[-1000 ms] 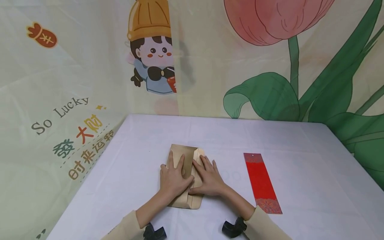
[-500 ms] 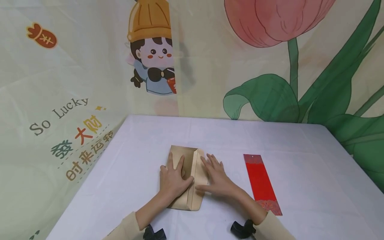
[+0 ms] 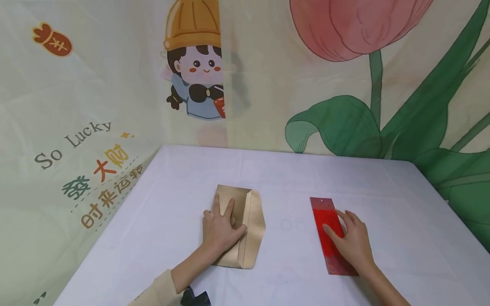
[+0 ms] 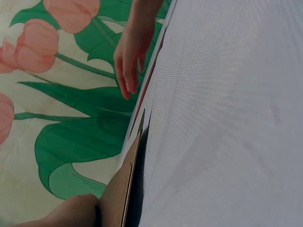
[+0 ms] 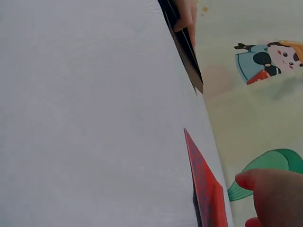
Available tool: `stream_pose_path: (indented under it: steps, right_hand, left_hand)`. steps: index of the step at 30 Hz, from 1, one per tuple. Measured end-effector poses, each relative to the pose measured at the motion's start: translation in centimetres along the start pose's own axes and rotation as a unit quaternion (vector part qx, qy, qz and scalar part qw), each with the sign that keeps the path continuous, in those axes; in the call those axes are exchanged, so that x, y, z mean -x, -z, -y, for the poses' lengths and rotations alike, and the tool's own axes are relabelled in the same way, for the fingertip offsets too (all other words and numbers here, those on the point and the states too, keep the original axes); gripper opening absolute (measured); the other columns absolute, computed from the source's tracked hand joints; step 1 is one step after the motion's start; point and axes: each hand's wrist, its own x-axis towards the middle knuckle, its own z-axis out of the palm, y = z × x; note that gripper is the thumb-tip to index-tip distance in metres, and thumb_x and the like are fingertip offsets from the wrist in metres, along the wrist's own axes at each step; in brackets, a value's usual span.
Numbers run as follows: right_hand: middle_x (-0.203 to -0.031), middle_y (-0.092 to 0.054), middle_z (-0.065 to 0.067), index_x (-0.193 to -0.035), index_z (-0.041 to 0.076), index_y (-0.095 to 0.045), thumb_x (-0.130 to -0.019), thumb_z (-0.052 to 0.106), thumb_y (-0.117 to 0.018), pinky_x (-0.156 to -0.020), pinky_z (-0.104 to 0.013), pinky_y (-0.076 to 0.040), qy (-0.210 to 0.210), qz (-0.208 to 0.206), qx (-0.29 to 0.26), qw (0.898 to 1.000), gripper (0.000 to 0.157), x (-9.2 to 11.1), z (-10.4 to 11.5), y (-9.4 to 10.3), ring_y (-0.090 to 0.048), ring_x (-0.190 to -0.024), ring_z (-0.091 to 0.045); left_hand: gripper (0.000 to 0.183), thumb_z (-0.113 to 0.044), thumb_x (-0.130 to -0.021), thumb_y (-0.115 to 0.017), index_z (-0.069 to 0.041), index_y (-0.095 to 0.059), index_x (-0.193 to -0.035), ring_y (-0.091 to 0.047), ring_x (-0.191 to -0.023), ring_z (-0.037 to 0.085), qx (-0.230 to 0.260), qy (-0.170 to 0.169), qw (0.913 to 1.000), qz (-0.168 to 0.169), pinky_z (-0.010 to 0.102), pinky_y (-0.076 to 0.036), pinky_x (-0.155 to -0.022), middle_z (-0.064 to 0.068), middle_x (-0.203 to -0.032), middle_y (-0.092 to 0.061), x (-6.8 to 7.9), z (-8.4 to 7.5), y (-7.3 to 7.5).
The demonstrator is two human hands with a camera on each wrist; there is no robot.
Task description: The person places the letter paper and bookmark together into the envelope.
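A gold-brown paper envelope (image 3: 255,229) lies on the table with its flap spread out to the right. My left hand (image 3: 222,231) rests on the envelope, fingers spread and straight. To the right lies a flat red strip (image 3: 323,215) with patterned ends and a small hole near its far end. Over the strip hovers my right hand (image 3: 354,242), thumb and fingers apart and gently bent. In the right wrist view a gap shows between this hand (image 5: 277,194) and the strip (image 5: 208,198). The left wrist view catches the envelope (image 4: 120,189) edge-on.
A white cloth (image 3: 287,178) covers the table. Behind it hangs a printed backdrop with a pink tulip (image 3: 360,29) and a cartoon figure (image 3: 199,76). A black strap piece (image 3: 195,296) sits at my left wrist.
My right hand has left the envelope flap and moved right, over the red strip. The flap lies uncovered now. My left hand has stayed on the envelope.
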Motion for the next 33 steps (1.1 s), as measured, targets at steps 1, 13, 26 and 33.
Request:
stream_pose_path:
  steps: [1, 13, 26, 33]
  right_hand:
    - [-0.126, -0.042, -0.031, -0.127, -0.006, -0.049, -0.077, 0.031, -0.070, -0.089, -0.065, -0.030, -0.002, 0.006, 0.011, 1.000, 0.065, 0.2, -0.3, -0.2, -0.036, -0.115, -0.048]
    - [-0.136, -0.038, -0.026, -0.133, 0.000, -0.046, -0.074, 0.050, -0.068, -0.100, -0.064, -0.006, 0.009, 0.024, 0.054, 0.998, 0.080, 1.1, -1.2, -1.3, -0.031, -0.125, -0.043]
    - [-0.136, -0.038, -0.025, -0.131, 0.004, -0.051, -0.075, 0.048, -0.068, -0.101, -0.063, -0.005, 0.017, 0.022, 0.051, 0.998, 0.073, 1.4, -0.9, -1.1, -0.031, -0.125, -0.042]
    - [-0.138, -0.036, -0.025, -0.128, 0.004, -0.055, -0.075, 0.044, -0.070, -0.101, -0.063, -0.006, 0.033, 0.011, 0.032, 0.999, 0.068, 1.9, -0.8, -1.1, -0.035, -0.122, -0.043]
  left_hand:
    - [0.080, -0.050, -0.065, -0.058, -0.021, -0.045, -0.138, -0.032, -0.065, 0.027, 0.000, 0.000, 1.0000, 0.000, 0.034, -0.029, -0.061, 0.021, -0.149, -0.017, 0.0, 0.0, 0.0]
    - [0.081, -0.049, -0.064, -0.058, -0.022, -0.045, -0.139, -0.032, -0.065, 0.027, -0.001, 0.004, 1.0000, 0.005, 0.032, -0.027, -0.059, 0.020, -0.150, -0.016, 0.2, 0.0, -0.1]
    - [0.081, -0.050, -0.064, -0.058, -0.022, -0.045, -0.139, -0.032, -0.065, 0.027, 0.003, 0.001, 1.0000, 0.009, 0.031, -0.027, -0.059, 0.020, -0.150, -0.016, 0.3, 0.1, 0.5]
    - [0.081, -0.051, -0.065, -0.058, -0.022, -0.044, -0.139, -0.032, -0.066, 0.027, 0.000, -0.001, 0.9999, 0.012, 0.032, -0.028, -0.060, 0.021, -0.150, -0.016, 0.4, 0.3, 0.7]
